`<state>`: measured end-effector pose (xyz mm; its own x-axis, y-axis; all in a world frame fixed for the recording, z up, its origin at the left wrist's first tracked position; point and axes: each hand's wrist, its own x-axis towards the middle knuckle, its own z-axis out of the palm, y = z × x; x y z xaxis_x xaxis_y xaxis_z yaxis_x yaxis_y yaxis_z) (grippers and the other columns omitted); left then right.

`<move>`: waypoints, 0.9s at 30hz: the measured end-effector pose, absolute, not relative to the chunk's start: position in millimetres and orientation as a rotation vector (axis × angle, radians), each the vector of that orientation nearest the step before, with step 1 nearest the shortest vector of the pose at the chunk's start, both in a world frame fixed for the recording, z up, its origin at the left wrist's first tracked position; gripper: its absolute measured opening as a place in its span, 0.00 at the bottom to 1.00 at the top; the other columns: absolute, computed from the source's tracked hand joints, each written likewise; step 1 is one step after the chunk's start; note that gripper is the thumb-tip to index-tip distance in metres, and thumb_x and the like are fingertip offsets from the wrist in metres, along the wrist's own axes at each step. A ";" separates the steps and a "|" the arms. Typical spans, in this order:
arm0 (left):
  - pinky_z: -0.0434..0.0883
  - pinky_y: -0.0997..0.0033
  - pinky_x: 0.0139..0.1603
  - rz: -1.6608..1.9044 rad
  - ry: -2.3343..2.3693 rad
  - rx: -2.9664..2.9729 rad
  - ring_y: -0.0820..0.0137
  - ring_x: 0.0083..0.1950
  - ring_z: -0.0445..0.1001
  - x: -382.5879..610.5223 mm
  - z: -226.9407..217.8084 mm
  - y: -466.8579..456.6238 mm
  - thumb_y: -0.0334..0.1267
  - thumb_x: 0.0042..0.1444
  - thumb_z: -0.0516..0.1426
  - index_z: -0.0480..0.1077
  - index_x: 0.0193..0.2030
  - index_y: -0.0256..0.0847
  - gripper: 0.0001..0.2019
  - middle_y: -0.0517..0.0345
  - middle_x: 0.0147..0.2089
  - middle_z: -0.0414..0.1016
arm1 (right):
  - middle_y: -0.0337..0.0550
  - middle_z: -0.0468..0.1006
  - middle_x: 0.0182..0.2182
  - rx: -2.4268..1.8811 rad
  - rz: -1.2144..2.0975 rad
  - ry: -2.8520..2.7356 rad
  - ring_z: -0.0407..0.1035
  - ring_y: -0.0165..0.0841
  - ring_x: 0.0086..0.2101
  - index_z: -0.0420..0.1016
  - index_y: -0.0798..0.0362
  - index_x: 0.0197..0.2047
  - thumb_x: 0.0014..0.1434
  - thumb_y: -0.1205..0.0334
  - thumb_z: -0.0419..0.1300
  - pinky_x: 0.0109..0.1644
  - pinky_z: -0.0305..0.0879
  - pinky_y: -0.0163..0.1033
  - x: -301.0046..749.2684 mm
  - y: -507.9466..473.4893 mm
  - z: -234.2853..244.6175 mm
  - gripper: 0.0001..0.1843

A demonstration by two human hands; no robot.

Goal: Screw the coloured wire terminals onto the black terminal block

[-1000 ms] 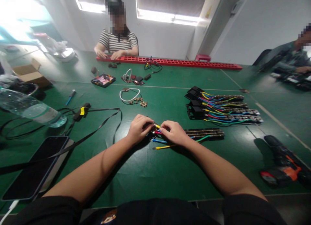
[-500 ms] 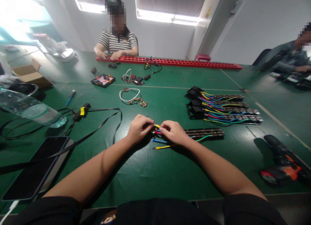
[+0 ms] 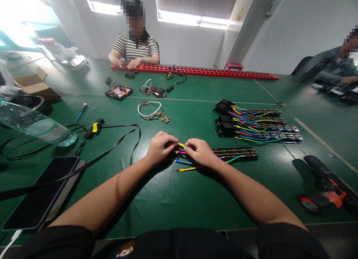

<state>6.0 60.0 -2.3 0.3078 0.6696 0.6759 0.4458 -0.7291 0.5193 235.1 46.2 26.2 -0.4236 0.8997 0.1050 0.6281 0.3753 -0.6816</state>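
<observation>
My right hand (image 3: 200, 151) is closed in a pinch on a short yellow wire (image 3: 181, 144) near its metal end. Facing it, my left hand (image 3: 160, 150) has thumb and fingertips pressed together at that same end; whatever they hold is too small to make out. Both hands are over the left end of a long black terminal strip (image 3: 237, 153) with brass-coloured rows, partly hidden by my right hand. From under that hand stick out a blue wire (image 3: 182, 162) and another yellow wire (image 3: 191, 169), both with lugs. A green wire (image 3: 235, 159) lies along the strip.
Several wired black strips (image 3: 257, 126) lie at right, beyond a cordless drill (image 3: 327, 192). Small brass screws (image 3: 165, 119) and a white loop (image 3: 138, 109) lie ahead. At left are a phone (image 3: 41, 195), a bottle (image 3: 39, 124) and a black cable (image 3: 112, 150). A co-worker handles a red rail (image 3: 209, 71).
</observation>
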 end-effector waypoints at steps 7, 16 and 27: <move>0.72 0.62 0.47 1.360 0.956 2.367 0.67 0.41 0.80 5.8 -1.1 61.5 0.37 0.64 0.63 0.79 0.42 0.45 0.02 0.58 0.41 0.85 | 0.40 0.78 0.33 -1.301 0.786 -2.174 0.68 0.30 0.35 0.76 0.54 0.34 0.63 0.60 0.59 0.40 0.57 0.36 236.1 46.9 25.7 0.09; 0.71 0.63 0.47 1.369 0.921 2.362 0.68 0.40 0.80 5.9 -2.4 64.1 0.37 0.64 0.64 0.79 0.42 0.44 0.02 0.59 0.41 0.85 | 0.41 0.78 0.33 -1.298 0.785 -2.171 0.68 0.30 0.34 0.76 0.54 0.34 0.63 0.60 0.59 0.39 0.57 0.36 235.9 46.8 24.1 0.09; 0.71 0.60 0.48 1.331 0.888 2.368 0.66 0.42 0.82 4.5 -5.4 66.5 0.38 0.65 0.63 0.81 0.43 0.45 0.04 0.57 0.43 0.86 | 0.40 0.77 0.32 -1.294 0.776 -2.171 0.67 0.30 0.34 0.76 0.54 0.34 0.62 0.61 0.60 0.39 0.56 0.36 236.4 47.0 22.6 0.07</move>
